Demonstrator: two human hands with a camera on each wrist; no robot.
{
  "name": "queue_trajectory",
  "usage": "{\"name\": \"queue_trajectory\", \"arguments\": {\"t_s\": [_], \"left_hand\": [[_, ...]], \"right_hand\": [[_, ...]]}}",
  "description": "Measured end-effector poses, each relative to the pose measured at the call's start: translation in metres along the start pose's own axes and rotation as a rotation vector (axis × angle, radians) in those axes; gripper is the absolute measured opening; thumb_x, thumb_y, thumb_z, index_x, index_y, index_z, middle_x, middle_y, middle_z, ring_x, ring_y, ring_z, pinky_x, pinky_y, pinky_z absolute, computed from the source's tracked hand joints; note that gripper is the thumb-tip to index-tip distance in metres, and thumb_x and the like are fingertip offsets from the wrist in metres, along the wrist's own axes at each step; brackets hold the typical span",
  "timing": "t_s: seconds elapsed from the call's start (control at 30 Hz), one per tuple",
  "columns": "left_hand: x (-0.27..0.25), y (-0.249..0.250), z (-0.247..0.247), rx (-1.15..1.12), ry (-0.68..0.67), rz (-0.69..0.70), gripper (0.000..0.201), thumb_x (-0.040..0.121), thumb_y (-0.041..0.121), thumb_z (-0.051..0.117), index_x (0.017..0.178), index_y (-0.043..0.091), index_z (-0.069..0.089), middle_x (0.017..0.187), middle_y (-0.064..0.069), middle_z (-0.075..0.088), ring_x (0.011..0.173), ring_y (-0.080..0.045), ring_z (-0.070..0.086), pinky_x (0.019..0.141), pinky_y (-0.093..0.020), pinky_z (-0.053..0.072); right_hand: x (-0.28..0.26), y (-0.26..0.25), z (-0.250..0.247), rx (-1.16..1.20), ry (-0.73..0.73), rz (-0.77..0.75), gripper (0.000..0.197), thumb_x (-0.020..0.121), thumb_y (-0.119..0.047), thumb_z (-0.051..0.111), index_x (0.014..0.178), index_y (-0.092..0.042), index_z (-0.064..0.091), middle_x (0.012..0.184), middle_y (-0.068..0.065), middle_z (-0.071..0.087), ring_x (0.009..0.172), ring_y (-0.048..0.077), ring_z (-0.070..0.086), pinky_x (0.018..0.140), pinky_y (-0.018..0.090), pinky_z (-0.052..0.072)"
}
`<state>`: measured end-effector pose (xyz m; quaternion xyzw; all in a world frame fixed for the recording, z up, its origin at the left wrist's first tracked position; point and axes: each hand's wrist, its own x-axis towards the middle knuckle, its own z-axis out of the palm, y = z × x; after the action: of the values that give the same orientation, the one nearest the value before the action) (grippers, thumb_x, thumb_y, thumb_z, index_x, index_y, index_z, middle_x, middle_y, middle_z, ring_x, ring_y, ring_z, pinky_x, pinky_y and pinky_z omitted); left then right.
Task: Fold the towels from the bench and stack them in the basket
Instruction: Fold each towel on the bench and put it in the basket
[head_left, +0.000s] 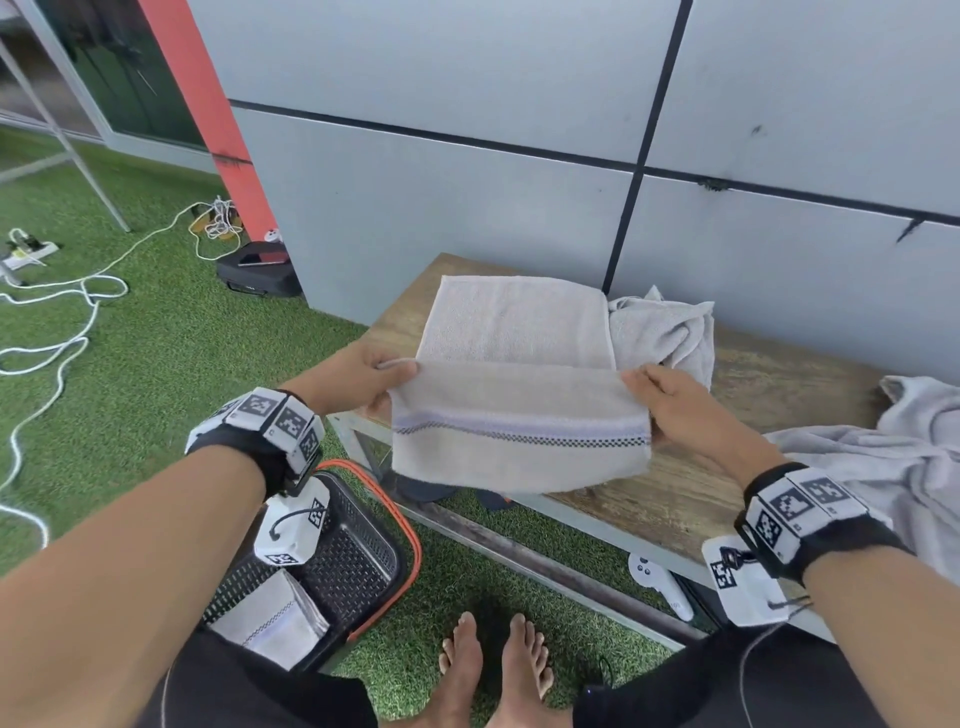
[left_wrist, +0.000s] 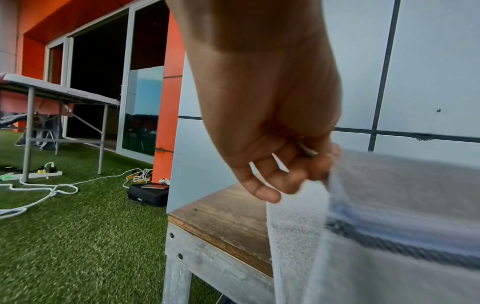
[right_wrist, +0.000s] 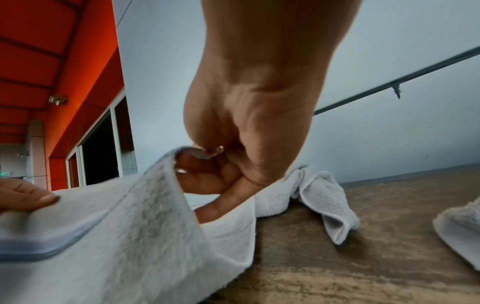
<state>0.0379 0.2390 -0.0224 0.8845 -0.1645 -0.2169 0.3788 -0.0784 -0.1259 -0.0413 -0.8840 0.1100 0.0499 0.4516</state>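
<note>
A beige towel (head_left: 519, 410) with a purple and dark checked stripe lies partly on the wooden bench (head_left: 691, 499), its near half lifted over the front edge. My left hand (head_left: 382, 376) pinches its left corner and my right hand (head_left: 657, 400) pinches its right corner. In the left wrist view the left hand (left_wrist: 298, 164) grips the towel (left_wrist: 389, 205) edge. The right hand (right_wrist: 213, 164) holds a fold of the towel (right_wrist: 116, 236) in the right wrist view. A black basket (head_left: 343, 561) with an orange handle stands on the grass at lower left, with a folded towel (head_left: 270, 618) inside.
A crumpled grey towel (head_left: 670, 332) lies at the back of the bench and another (head_left: 893, 457) at its right end. White cables (head_left: 67, 322) and a black case (head_left: 260, 270) lie on the artificial grass. A white controller (head_left: 657, 582) sits under the bench. The grey wall stands right behind the bench.
</note>
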Motion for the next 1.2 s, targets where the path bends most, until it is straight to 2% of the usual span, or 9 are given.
{"name": "queue_trajectory", "arguments": {"t_s": [0.1, 0.3, 0.43, 0.63, 0.83, 0.9, 1.0, 1.1, 1.2], "left_hand": [[0.005, -0.001, 0.011, -0.078, 0.225, 0.023, 0.024, 0.102, 0.035, 0.053, 0.103, 0.023, 0.073, 0.084, 0.003, 0.068, 0.07, -0.014, 0.059, 0.073, -0.028, 0.049], [0.007, 0.001, 0.03, -0.245, 0.316, 0.013, 0.03, 0.105, 0.042, 0.043, 0.097, 0.03, 0.069, 0.095, 0.004, 0.07, 0.09, -0.019, 0.065, 0.08, -0.037, 0.054], [0.009, 0.005, 0.032, -0.167, 0.347, 0.027, 0.04, 0.105, 0.046, 0.04, 0.103, 0.017, 0.068, 0.095, -0.015, 0.071, 0.081, -0.021, 0.062, 0.074, -0.039, 0.053], [-0.005, -0.007, 0.03, -0.33, 0.087, -0.116, 0.043, 0.101, 0.049, 0.046, 0.105, 0.013, 0.07, 0.079, -0.01, 0.071, 0.063, -0.02, 0.067, 0.054, -0.028, 0.054], [-0.032, -0.008, 0.035, -0.478, -0.243, -0.261, 0.039, 0.102, 0.034, 0.049, 0.111, 0.0, 0.067, 0.084, -0.011, 0.074, 0.06, -0.017, 0.069, 0.05, -0.025, 0.054], [-0.036, -0.006, 0.035, -0.498, -0.287, -0.264, 0.039, 0.101, 0.035, 0.051, 0.112, 0.001, 0.068, 0.087, -0.011, 0.075, 0.062, -0.018, 0.07, 0.052, -0.026, 0.056], [-0.035, 0.0, 0.036, -0.529, -0.203, -0.277, 0.034, 0.102, 0.032, 0.051, 0.112, 0.003, 0.066, 0.077, -0.007, 0.075, 0.056, -0.015, 0.069, 0.047, -0.024, 0.053], [-0.024, -0.005, 0.033, -0.442, -0.002, -0.226, 0.037, 0.1, 0.041, 0.055, 0.104, 0.006, 0.067, 0.071, -0.004, 0.074, 0.055, -0.017, 0.067, 0.052, -0.027, 0.054], [-0.009, -0.01, 0.027, -0.35, 0.174, -0.15, 0.04, 0.096, 0.048, 0.057, 0.109, 0.012, 0.073, 0.081, -0.006, 0.076, 0.069, -0.022, 0.07, 0.071, -0.041, 0.059]], "right_hand": [[0.003, -0.002, 0.004, 0.014, 0.125, -0.025, 0.052, 0.101, -0.056, 0.039, 0.1, -0.007, 0.055, 0.085, 0.02, 0.058, 0.072, 0.026, 0.055, 0.069, 0.05, 0.052], [0.004, -0.005, 0.012, 0.215, 0.229, -0.013, 0.053, 0.097, -0.066, 0.036, 0.095, -0.015, 0.048, 0.088, 0.026, 0.049, 0.073, 0.03, 0.047, 0.072, 0.052, 0.053], [-0.002, -0.012, 0.01, 0.106, 0.303, -0.077, 0.033, 0.109, -0.038, 0.029, 0.082, -0.02, 0.036, 0.069, -0.002, 0.03, 0.057, 0.01, 0.026, 0.046, 0.016, 0.028], [-0.014, 0.003, 0.003, -0.017, 0.121, -0.023, 0.039, 0.107, -0.045, 0.028, 0.104, -0.016, 0.053, 0.093, 0.004, 0.057, 0.082, 0.024, 0.055, 0.076, 0.036, 0.045], [-0.038, 0.005, 0.002, -0.048, -0.111, 0.021, 0.027, 0.107, -0.042, 0.032, 0.107, -0.036, 0.058, 0.103, -0.025, 0.062, 0.096, -0.007, 0.056, 0.076, 0.005, 0.034], [-0.042, 0.001, 0.001, -0.016, -0.142, 0.023, 0.033, 0.106, -0.041, 0.036, 0.103, -0.029, 0.066, 0.103, -0.019, 0.069, 0.097, -0.003, 0.061, 0.081, 0.011, 0.039], [-0.038, -0.002, 0.0, 0.142, -0.12, 0.044, 0.03, 0.106, -0.037, 0.039, 0.104, -0.021, 0.063, 0.103, -0.006, 0.071, 0.094, 0.007, 0.064, 0.085, 0.025, 0.05], [-0.031, -0.009, -0.003, 0.38, -0.054, 0.118, 0.026, 0.107, -0.033, 0.039, 0.123, -0.018, 0.053, 0.108, -0.004, 0.065, 0.093, 0.005, 0.062, 0.063, 0.011, 0.054], [-0.011, -0.01, -0.006, 0.281, 0.074, 0.048, 0.034, 0.108, -0.035, 0.039, 0.111, -0.006, 0.056, 0.104, 0.009, 0.065, 0.092, 0.022, 0.063, 0.067, 0.009, 0.053]]}}
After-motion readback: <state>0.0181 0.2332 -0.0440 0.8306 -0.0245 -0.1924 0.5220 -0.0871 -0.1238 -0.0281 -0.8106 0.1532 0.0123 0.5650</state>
